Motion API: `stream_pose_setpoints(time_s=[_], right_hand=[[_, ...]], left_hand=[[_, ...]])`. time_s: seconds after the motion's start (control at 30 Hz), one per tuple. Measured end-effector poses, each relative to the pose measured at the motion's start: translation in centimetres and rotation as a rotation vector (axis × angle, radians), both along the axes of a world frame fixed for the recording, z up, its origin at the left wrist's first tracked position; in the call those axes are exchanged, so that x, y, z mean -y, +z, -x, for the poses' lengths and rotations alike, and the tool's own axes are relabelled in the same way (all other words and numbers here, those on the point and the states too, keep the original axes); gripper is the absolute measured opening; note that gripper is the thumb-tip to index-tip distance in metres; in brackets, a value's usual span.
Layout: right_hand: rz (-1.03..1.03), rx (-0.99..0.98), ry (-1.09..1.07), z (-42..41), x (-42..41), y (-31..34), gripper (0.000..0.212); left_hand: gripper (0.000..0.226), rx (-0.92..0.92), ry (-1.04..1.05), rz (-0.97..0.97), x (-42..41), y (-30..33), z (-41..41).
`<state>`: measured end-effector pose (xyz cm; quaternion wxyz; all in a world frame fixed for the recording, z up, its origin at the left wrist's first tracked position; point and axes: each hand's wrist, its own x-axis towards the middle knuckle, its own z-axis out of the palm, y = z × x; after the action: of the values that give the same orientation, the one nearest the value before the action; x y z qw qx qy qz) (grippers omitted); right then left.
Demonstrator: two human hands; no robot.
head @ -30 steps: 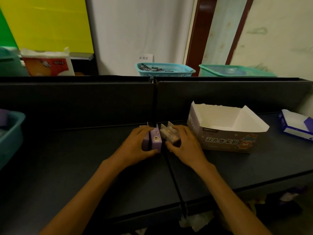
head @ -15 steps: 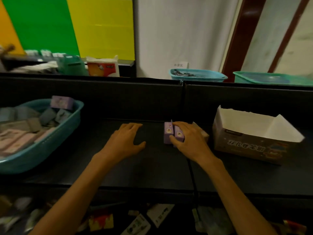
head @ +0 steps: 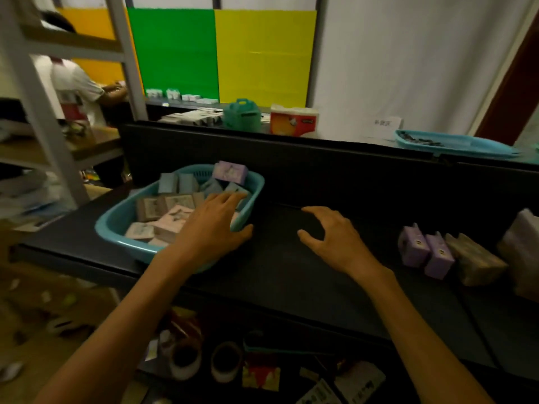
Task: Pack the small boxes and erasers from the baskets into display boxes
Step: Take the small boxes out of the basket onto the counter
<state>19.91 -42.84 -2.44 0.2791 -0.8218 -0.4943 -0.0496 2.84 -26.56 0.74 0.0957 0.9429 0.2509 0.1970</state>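
Both hands empty, fingers loosely spread
Left hand point(head: 214, 225) reached over the teal plastic basket point(head: 116, 228); right hand point(head: 332, 237) hovered above the black tabletop point(head: 280, 275)

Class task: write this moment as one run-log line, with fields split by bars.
left hand: open, over blue plastic basket of small boxes | right hand: open, empty | two purple small boxes: upright on black table

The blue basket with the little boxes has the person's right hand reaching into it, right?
Not quite. The head view shows the left hand reaching into the blue basket of little boxes. The right hand hovers open above the dark table.
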Motion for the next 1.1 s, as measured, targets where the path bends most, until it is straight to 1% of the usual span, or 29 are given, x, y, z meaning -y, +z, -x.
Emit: stream_pose_setpoints(time_s=[0.1, 0.17, 0.27, 0.5, 0.63, 0.83, 0.97, 1.03, 1.1], right_hand=[[-0.045, -0.015, -0.005, 3.1, -5.2, 0.5, 0.054], [-0.079, -0.034, -0.009, 5.0, -8.4, 0.8, 0.053], [-0.073, -0.046, -0.018, 7.5, -12.7, 1.1, 0.054], [-0.037, -0.054, -0.026, 9.5, -20.6, 1.8, 0.049], [-0.018, -0.045, -0.05, 8.6, -22.6, 1.7, 0.047], [0.005, -0.056, -0.055, 6.9, -23.8, 0.7, 0.048], [0.02, -0.083, -0.077, 6.2, -24.1, 0.7, 0.049], [0.022, -0.09, -0.089, 6.2, -24.1, 0.9, 0.049], [0.016, -0.101, -0.113, 6.2, -24.1, 1.1, 0.05]], left_hand=[[0.068, 0.041, -0.024, -0.023, -5.2, 0.8, 2.8], [0.068, 0.055, -0.045, -0.007, -8.8, 1.2, 4.6], [0.068, 0.064, -0.078, 0.021, -14.0, 1.2, 7.2], [0.062, 0.148, -0.011, 0.104, -24.6, -0.9, 11.1], [0.063, 0.12, 0.041, 0.159, -28.4, -3.3, 10.5], [0.074, -0.025, 0.057, 0.274, -31.7, -6.6, 7.7], [0.082, -0.106, 0.028, 0.263, -33.0, -7.8, 6.0], [0.082, -0.109, 0.002, 0.258, -34.0, -8.1, 5.4], [0.079, -0.123, -0.016, 0.204, -34.9, -8.3, 4.9]])
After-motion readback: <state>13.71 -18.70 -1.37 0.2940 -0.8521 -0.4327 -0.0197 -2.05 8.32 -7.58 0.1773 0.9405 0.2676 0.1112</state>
